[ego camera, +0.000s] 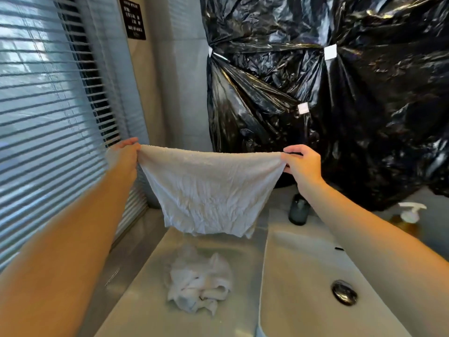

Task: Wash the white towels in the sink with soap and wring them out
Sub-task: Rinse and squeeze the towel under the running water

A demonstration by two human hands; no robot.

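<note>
One white towel [206, 188] hangs spread flat in the middle of the frame, over the far end of the desk [145, 300], held up by both hands. The left hand [125, 154] pinches its upper left corner between curled fingers and thumb, and the right hand [301, 164] pinches the upper right corner the same way. The top edge sags a little between them.

We see a thin terry cloth, creased all over with fine wrinkles. It narrows towards an uneven lower hem and has a faint yellowish cast near its centre.

Below it, at lower centre, a crumpled heap [199, 285] of white towelling lies on the smooth grey desk, twisted into ropy folds. We cannot tell how many pieces it holds.

Right of the heap sits one white sink [291, 263], glossy and rectangular, with one round dark drain plug [344, 292]. At its far edge stand one dark rounded bottle [298, 211] and, further right, one pump dispenser [410, 212] with a white head on an amber body.

Crinkled, shiny black plastic sheeting [364, 105] fills the upper right, fixed with three white tape squares [330, 51]. Slatted blinds [43, 117] cover the left, and one black sign [132, 18] hangs at the top.
</note>
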